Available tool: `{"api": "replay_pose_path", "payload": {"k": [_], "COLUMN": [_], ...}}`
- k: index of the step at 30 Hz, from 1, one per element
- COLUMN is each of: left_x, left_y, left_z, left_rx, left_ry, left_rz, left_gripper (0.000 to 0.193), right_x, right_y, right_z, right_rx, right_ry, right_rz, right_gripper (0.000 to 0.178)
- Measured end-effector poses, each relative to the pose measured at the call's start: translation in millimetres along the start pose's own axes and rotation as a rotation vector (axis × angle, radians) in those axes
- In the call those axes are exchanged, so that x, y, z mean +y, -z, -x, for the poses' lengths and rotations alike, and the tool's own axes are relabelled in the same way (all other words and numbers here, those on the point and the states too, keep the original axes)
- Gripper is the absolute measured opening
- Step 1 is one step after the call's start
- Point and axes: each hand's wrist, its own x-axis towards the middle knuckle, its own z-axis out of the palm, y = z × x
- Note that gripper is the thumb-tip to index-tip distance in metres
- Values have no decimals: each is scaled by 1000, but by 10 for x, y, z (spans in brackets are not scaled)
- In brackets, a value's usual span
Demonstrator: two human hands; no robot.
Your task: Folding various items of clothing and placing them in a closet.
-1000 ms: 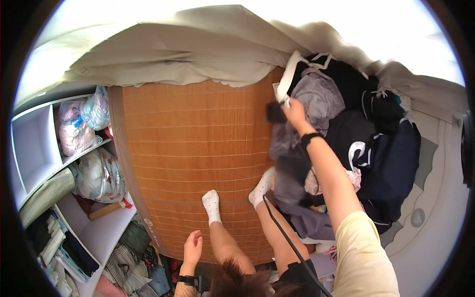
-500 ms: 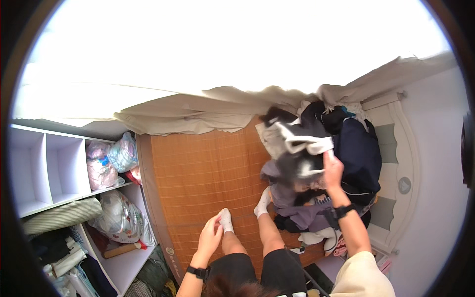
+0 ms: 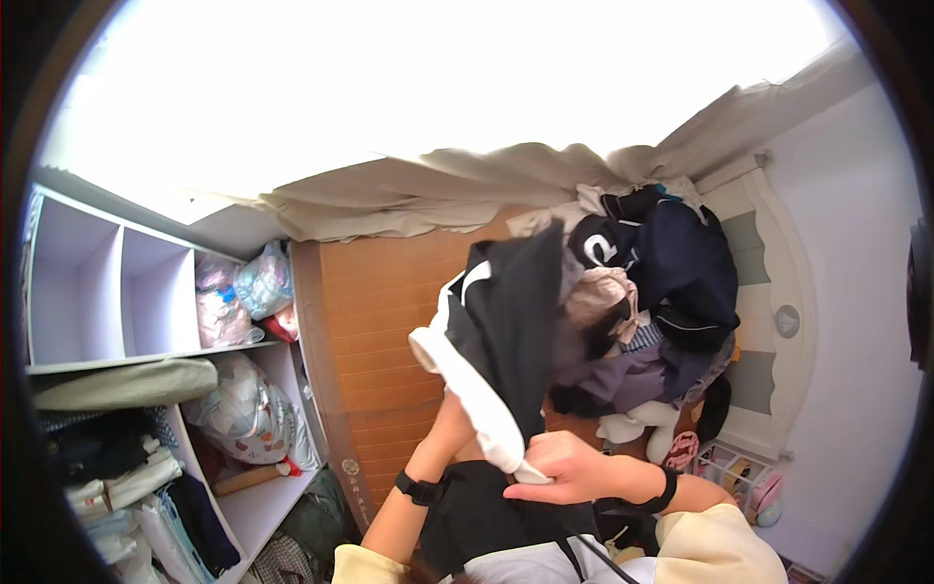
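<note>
A black garment with white parts hangs in front of my body, spread at a slant over the mat. My right hand is closed on the lower end of its white strip, thumb stretched along the edge. Up against the other side of that strip is my left hand; the cloth hides its fingers. To the right lies a heap of clothes: a dark navy jacket, a greyish-purple garment and a beige crumpled piece.
A wooden slatted mat covers the bed under me. The white headboard stands at the right, a beige curtain at the far side. On the left, a shelf unit holds filled plastic bags and folded clothes.
My right hand has drawn the black and white garment from the heap toward the middle, in front of me. My left hand has moved right to the garment.
</note>
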Motion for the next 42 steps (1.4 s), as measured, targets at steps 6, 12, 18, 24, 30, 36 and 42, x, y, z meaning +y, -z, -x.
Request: {"api": "replay_pose_path", "payload": {"k": [6, 12, 18, 24, 30, 36, 42], "left_x": [-121, -609, -876, -1785, -818, -1058, -841], "left_y": [667, 893, 233, -107, -68, -239, 477], "left_z": [528, 910, 1243, 2198, 2560, 3069, 2972], "left_rx": [857, -20, -1072, -1490, -994, -1028, -733], "left_ry": [-27, -106, 251, 476, -49, -576, -345], "left_rz": [-343, -483, -426, -107, -326, -191, -370], "left_gripper": [86, 94, 106, 70, 82, 43, 28], "right_x": [53, -204, -472, -429, -561, -810, -744], "right_y": [-283, -453, -1169, -1437, -1969, -2497, -2084], "right_z": [271, 749, 1181, 1325, 1284, 1088, 1338], "right_rx": [41, -54, -232, -414, -672, -923, -577], "right_ry": [-102, -87, 39, -218, -282, -255, -454], "right_rz": [-194, -193, -482, -541, -626, -844, -680], "right_gripper": [33, 27, 40, 42, 44, 46, 40]}}
